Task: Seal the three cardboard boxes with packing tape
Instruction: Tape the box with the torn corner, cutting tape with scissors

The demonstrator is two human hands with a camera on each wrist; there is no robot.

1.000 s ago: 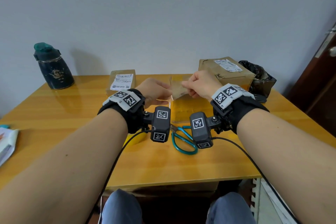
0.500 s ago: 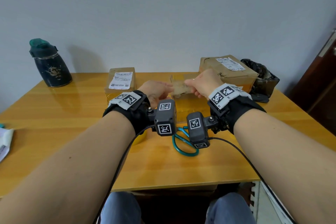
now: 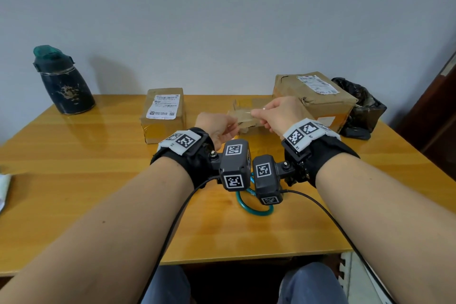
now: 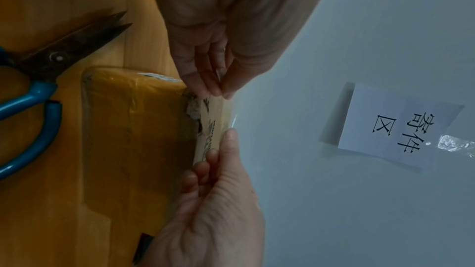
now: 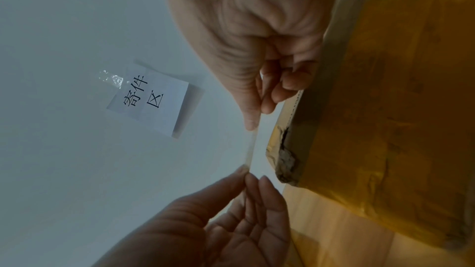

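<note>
So I've got a strip of clear packing tape (image 5: 250,147) stretched between both hands, held up in the air over the middle box (image 3: 243,116). My left hand (image 3: 217,127) pinches one end between thumb and fingertips, and my right hand (image 3: 278,116) pinches the other end the same way. That middle box sits on the wooden table (image 3: 98,180) right under the strip; from the left wrist view one corner looks torn. The small box (image 3: 162,116) with a white shipping label is off to the left, and the big box (image 3: 314,99) is on the right by the wall, with a black plastic bag (image 3: 360,108) just beside it. Scissors (image 4: 38,92) with blue handles lie on the table close to me, blades slightly apart. There's a dark bottle (image 3: 63,81) in the far left corner, and a paper note (image 5: 151,98) is taped to the wall.
</note>
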